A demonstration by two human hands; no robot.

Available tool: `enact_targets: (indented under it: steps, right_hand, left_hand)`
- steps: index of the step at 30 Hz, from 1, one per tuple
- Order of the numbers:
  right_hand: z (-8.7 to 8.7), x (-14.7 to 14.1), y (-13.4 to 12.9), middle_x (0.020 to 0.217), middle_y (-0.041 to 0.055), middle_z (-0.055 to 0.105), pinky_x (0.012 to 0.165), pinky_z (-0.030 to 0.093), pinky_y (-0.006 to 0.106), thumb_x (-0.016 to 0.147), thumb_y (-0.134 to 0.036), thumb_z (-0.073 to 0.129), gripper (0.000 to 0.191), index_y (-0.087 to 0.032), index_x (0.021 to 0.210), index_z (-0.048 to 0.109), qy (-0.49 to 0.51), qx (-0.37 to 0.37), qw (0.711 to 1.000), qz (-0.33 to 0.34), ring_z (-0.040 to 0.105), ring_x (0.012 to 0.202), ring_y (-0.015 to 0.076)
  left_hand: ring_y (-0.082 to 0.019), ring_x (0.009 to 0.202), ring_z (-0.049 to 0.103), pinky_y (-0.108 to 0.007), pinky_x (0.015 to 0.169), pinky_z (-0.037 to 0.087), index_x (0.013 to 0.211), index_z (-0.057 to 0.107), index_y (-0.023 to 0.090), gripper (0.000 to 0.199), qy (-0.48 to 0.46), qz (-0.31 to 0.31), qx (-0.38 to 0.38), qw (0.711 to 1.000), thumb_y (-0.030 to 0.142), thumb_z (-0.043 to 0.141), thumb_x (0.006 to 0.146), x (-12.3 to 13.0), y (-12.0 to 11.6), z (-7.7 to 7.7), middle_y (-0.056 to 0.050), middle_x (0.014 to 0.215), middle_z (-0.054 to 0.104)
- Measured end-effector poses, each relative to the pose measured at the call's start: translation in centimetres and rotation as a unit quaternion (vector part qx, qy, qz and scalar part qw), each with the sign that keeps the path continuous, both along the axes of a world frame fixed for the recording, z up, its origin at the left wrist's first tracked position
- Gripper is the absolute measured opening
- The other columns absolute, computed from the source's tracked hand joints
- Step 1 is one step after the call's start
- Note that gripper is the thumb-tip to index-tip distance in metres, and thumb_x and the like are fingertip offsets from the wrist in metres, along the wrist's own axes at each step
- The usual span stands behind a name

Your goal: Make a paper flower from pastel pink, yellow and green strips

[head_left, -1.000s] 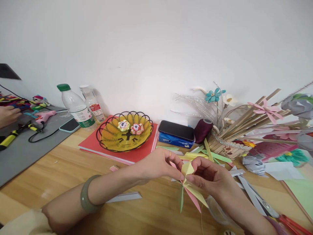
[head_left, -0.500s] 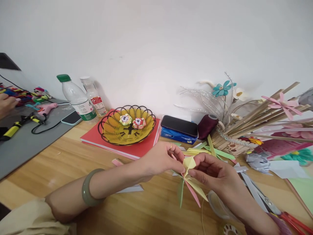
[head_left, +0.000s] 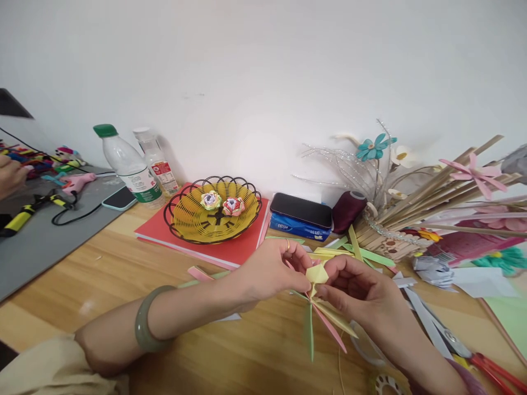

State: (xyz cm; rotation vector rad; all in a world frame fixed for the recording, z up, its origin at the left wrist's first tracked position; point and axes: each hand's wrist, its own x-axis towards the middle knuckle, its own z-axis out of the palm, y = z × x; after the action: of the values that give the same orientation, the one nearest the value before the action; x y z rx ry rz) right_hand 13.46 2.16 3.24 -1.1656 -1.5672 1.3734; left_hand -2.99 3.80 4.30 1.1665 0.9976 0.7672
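Observation:
Between my two hands, above the wooden table, hangs a folded paper piece (head_left: 316, 274) with a yellow top and green, pink and pale yellow strips fanning downward. My left hand (head_left: 288, 269), wearing a ring, pinches it from the left with thumb and fingers. From the right, my right hand (head_left: 358, 288) grips the yellow fold between thumb and fingertips. A thin string (head_left: 341, 365) runs down below the strips. Behind my hands lie loose yellow and green paper strips (head_left: 370, 256). The fingers hide part of the fold.
A yellow basket (head_left: 185, 227) holding two folded flowers sits on red paper (head_left: 154, 227). Bottles (head_left: 129, 164), a phone (head_left: 302, 209) on a blue tissue pack (head_left: 296, 226) and a thread spool (head_left: 348, 211) stand behind. Scissors (head_left: 489, 370) lie right. Another person's hand (head_left: 11, 175) is far left.
The hanging strips have swung slightly, the pink and pale yellow ones toward the right. Both hands keep nearly the same place and grip.

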Motion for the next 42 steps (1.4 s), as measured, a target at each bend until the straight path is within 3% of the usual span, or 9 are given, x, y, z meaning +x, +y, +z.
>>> enact_targets:
  steps: [12,16,23,26,29,32,34,37,42]
  right_hand:
    - [-0.4,0.0,-0.8,0.064,-0.0008,0.059,0.054,0.047,0.022,0.075,-0.022,0.057,0.006,-0.021,0.069,0.054,-0.151,0.228,0.959,-0.068,0.057,0.058,0.0121]
    - [-0.4,0.4,-0.7,0.068,-0.0009,0.061,0.054,0.049,0.021,0.075,-0.019,0.057,0.005,-0.022,0.071,0.054,-0.158,0.303,0.934,-0.1,0.059,0.059,0.012]
    - [-0.5,0.8,-0.6,0.084,0.0016,0.062,0.062,0.048,0.024,0.077,-0.007,0.05,0.018,-0.024,0.083,0.051,-0.248,0.475,0.843,-0.045,0.061,0.074,0.014]
    - [-0.2,0.8,-0.9,0.092,0.0061,0.058,0.072,0.046,0.03,0.075,-0.011,0.054,0.016,-0.022,0.087,0.051,-0.262,0.5,0.816,-0.121,0.057,0.085,0.0191]
    - [0.4,0.7,-1.4,0.07,0.001,0.055,0.056,0.044,0.026,0.079,-0.021,0.051,0.001,-0.022,0.079,0.052,-0.248,0.411,0.865,-0.147,0.055,0.066,0.016]
    - [0.7,0.2,-1.6,0.054,-0.0026,0.051,0.044,0.039,0.023,0.085,-0.034,0.043,0.024,-0.022,0.067,0.053,-0.206,0.203,0.955,-0.061,0.051,0.05,0.0124]
    - [0.7,-0.2,-1.4,0.055,-0.0016,0.055,0.047,0.042,0.022,0.085,-0.041,0.042,0.031,-0.021,0.065,0.054,-0.144,0.09,0.985,-0.03,0.053,0.05,0.0121]
    - [0.5,-0.7,-1.0,0.059,-0.0003,0.059,0.053,0.044,0.022,0.081,-0.045,0.047,0.032,-0.02,0.062,0.056,-0.083,0.039,0.995,-0.036,0.056,0.054,0.0124]
    - [0.3,-0.9,-1.1,0.054,-0.0012,0.057,0.055,0.042,0.022,0.08,-0.046,0.048,0.035,-0.021,0.056,0.054,-0.126,0.093,0.985,-0.064,0.053,0.055,0.0128]
  left_hand:
    - [-0.007,0.058,0.048,-0.02,0.058,0.037,0.055,0.052,0.014,0.009,-0.017,0.033,0.059,0.998,0.01,0.06,0.056,0.4,-0.7,-0.5,0.004,0.056,0.051]
    - [-0.011,0.069,0.052,-0.023,0.061,0.042,0.072,0.061,0.015,0.011,-0.077,0.025,0.013,0.997,0.02,0.061,0.062,0.1,-0.4,-0.2,-0.001,0.075,0.058]
    - [-0.012,0.074,0.052,-0.025,0.065,0.045,0.074,0.06,0.014,0.023,-0.097,-0.02,-0.051,0.994,0.031,0.07,0.062,0.0,0.0,0.2,-0.003,0.079,0.056]
    - [-0.011,0.075,0.052,-0.025,0.069,0.045,0.07,0.058,0.014,0.024,-0.113,0.041,-0.032,0.992,0.029,0.073,0.058,0.1,0.1,0.2,0.0,0.077,0.056]
    - [-0.009,0.071,0.05,-0.024,0.07,0.044,0.067,0.058,0.013,0.023,-0.13,0.1,0.017,0.986,0.026,0.074,0.056,0.2,0.3,-0.1,0.001,0.073,0.056]
    - [-0.01,0.073,0.052,-0.023,0.067,0.044,0.071,0.059,0.015,0.019,-0.116,0.102,0.053,0.987,0.026,0.071,0.061,0.2,0.2,-0.5,0.0,0.075,0.057]
    - [-0.013,0.079,0.053,-0.024,0.064,0.047,0.075,0.058,0.016,0.02,-0.105,0.085,0.028,0.99,0.028,0.069,0.063,0.3,0.0,-0.7,-0.001,0.082,0.057]
    - [-0.018,0.087,0.054,-0.027,0.061,0.049,0.077,0.056,0.017,0.022,-0.098,0.073,-0.005,0.992,0.03,0.069,0.064,0.3,-0.4,-0.7,-0.003,0.091,0.057]
    - [-0.021,0.094,0.054,-0.035,0.068,0.05,0.078,0.053,0.018,0.023,-0.091,0.074,-0.023,0.993,0.035,0.065,0.069,0.3,-0.7,-0.6,-0.004,0.094,0.058]
